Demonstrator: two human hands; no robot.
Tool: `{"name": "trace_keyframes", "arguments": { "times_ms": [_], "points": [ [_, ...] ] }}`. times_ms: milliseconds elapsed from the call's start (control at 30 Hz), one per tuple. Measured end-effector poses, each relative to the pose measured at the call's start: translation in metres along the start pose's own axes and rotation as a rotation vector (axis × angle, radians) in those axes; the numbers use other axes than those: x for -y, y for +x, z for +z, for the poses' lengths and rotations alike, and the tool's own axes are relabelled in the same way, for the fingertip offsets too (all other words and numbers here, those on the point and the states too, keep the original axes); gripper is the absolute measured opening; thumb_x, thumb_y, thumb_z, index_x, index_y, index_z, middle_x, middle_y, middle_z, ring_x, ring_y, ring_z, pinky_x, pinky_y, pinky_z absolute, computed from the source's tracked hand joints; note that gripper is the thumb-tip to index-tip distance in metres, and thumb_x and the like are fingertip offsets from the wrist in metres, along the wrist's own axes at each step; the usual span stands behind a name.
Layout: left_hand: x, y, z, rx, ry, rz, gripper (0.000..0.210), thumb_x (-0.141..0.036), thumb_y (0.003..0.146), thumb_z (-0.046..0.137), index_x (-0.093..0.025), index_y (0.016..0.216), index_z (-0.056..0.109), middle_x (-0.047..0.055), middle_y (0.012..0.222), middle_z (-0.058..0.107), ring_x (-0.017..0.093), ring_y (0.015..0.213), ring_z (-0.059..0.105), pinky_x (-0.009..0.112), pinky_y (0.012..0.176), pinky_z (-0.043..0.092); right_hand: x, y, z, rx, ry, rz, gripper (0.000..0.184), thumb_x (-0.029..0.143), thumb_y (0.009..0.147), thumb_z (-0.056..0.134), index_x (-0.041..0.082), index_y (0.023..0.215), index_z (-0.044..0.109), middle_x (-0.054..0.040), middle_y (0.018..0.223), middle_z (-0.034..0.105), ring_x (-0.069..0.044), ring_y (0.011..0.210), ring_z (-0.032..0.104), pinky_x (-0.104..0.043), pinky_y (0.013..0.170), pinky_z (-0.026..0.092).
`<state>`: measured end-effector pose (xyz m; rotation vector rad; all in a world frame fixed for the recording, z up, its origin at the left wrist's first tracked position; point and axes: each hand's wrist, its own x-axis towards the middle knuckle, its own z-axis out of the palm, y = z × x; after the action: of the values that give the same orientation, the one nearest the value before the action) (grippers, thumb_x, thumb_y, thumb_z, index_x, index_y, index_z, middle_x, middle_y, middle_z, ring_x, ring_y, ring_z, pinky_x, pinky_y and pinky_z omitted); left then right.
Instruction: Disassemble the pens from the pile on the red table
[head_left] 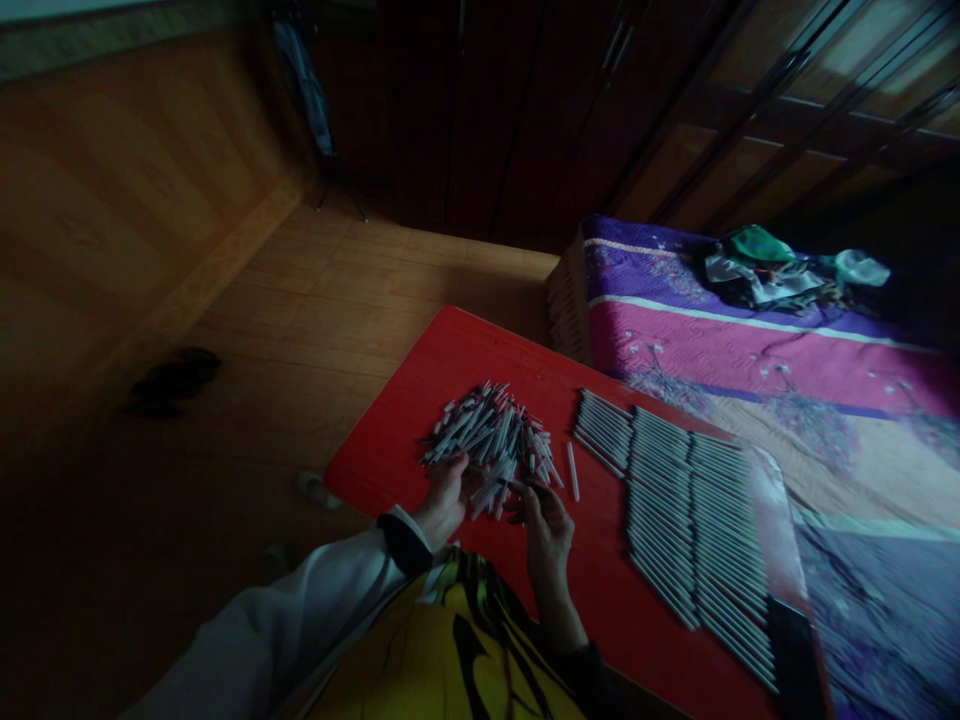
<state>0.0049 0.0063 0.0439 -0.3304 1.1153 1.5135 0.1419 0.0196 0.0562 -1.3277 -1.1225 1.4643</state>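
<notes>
At the near edge of a loose pile of thin pen-like sticks (pixel 484 425), pale and dark mixed, both of my hands work close together. My left hand (pixel 444 500) is closed at the fingertips, with its palm turned inward. Facing it, my right hand (pixel 550 525) has its thumb and fingers pinched. A slim, dark-ended piece seems to lie between the two hands, but dim light and blur hide its detail. One pale tube (pixel 573 472) lies alone right of the pile. Farther right, rows of slim pens (pixel 660 510) lie side by side in several columns.
The red table (pixel 405 400) carries all of these. A dark flat object (pixel 799 655) sits at its near right corner. Beyond it is a bed with a striped, flowered cover (pixel 675 340) and a heap of bags and cloth (pixel 772 270). Dark shoes (pixel 176 380) are on the tiled floor.
</notes>
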Motion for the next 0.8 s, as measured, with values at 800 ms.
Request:
{"name": "trace_keyframes", "arguments": {
  "times_ms": [800],
  "points": [
    [-0.024, -0.028, 0.015, 0.701, 1.399, 0.552, 0.037, -0.039, 0.089, 0.039, -0.014, 0.099, 0.065, 0.002, 0.062, 0.062, 0.012, 0.057, 0.053, 0.021, 0.057, 0.037, 0.033, 0.022, -0.007, -0.037, 0.113, 0.005, 0.028, 0.035, 0.071, 0.066, 0.013, 0.087, 0.064, -0.0032, 0.061, 0.064, -0.013, 0.046, 0.057, -0.024, 0.042, 0.045]
  ]
}}
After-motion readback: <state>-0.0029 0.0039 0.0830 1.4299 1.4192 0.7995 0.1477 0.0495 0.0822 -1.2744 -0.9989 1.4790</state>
